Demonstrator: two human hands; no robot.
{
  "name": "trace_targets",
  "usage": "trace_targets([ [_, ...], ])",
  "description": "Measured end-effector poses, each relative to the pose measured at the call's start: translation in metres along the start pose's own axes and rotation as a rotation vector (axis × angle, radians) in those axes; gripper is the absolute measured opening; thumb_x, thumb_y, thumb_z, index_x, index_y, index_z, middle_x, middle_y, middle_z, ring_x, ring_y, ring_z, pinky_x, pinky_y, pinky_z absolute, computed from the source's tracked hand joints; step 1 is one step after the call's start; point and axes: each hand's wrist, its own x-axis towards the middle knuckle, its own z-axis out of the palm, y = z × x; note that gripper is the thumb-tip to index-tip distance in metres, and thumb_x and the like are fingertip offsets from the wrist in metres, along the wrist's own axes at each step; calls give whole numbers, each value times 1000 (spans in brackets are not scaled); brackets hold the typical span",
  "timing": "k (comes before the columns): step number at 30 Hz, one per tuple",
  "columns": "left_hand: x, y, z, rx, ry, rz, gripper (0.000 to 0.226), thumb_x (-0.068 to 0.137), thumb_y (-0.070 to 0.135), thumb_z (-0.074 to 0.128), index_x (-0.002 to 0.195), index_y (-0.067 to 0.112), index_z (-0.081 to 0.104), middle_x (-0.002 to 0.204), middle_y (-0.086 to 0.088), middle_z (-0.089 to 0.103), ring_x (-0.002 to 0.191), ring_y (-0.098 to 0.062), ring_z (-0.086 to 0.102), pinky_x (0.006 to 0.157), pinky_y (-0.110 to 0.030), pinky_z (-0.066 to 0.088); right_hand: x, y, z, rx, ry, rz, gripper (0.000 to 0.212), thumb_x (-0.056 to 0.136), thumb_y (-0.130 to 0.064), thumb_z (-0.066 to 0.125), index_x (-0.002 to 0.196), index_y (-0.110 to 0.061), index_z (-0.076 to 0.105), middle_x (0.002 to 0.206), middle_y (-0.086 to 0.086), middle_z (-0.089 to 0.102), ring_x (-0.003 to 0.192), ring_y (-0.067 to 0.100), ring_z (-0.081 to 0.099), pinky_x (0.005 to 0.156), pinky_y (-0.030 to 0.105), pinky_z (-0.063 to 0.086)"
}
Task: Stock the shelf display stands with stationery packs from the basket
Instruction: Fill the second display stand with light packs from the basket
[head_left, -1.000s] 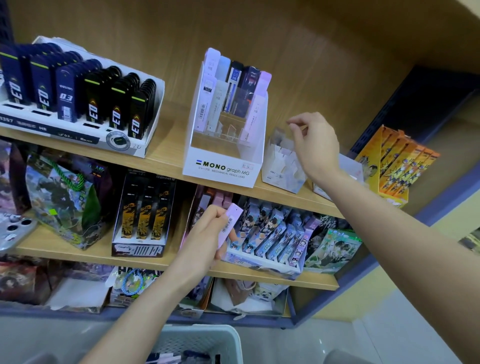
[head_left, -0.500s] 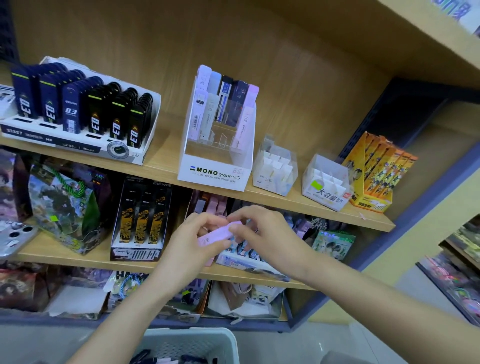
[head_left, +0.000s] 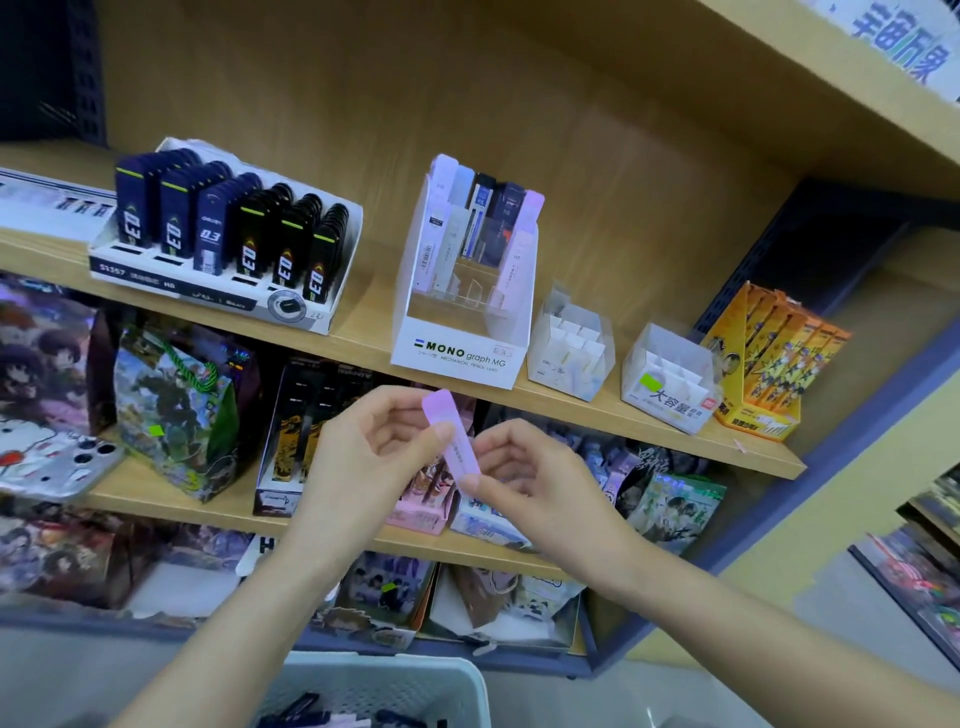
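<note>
Both forearms reach up from below and meet in front of the middle shelf. The left hand (head_left: 371, 452), fingers curled, pinches the pale pink stationery pack (head_left: 439, 410) near its middle under the thumb. The right hand (head_left: 530, 478) pinches its lower end. The pack tilts between them. The white MONO display stand (head_left: 457, 358) is above the hands, the basket (head_left: 389, 662) below.

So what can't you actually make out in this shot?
All from the head view:
The print on the pink pack: too small and blurred to read.
The basket: cut off by the bottom edge, contents mostly unseen.
The middle-shelf boxes: partly hidden behind the left hand and right hand, which pinch the pack.
The top-right sign: cut off by the frame edge.
</note>
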Motion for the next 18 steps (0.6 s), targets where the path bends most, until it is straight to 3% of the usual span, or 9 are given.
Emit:
trace_targets([
  [4,2,12,9,183,-56,93,24,78,4,72,86,26,65,77,11,67,72,-8,62,69,-21,52,1,-11,-1,-25,74,-140,21,87,-17,66,103,-27,55,91,-10,65,84,4,61,71,15,48],
  [6,8,20,14,255,-51,141,22,80,9,72,89,26,61,77,10,65,74,-5,60,69,-17,50,5,-18,-9,-55,91,-174,30,86,-15,67,104,-31,50,90,-9,65,77,3,61,65,15,46],
  [10,31,34,15,493,-44,311,13,91,22,58,97,30,51,98,19,55,88,2,51,76,-12,38,28,-31,-41,-90,236,-220,39,84,-13,68,103,-38,43,90,-13,60,71,15,65,67,40,57],
  [13,51,32,12,785,-97,417,21,96,28,49,116,25,50,112,15,45,105,-2,37,90,-18,27,65,-33,-71,-117,425,-287,24,92,-12,58,102,-29,44,91,-10,61,78,17,68,70,44,58],
  [15,61,24,11,974,-129,477,30,96,29,46,125,20,49,119,7,45,114,-10,35,94,-23,23,95,-33,-88,-123,552,-307,14,95,-11,51,100,-22,45,87,-7,60,81,23,65,75,42,56],
  [18,67,9,10,1148,-154,528,32,93,26,49,121,13,57,109,0,51,105,-19,43,90,-30,31,134,-36,-105,-218,665,-366,8,94,-11,49,101,-17,46,83,-16,55,78,13,56,67,17,43],
])
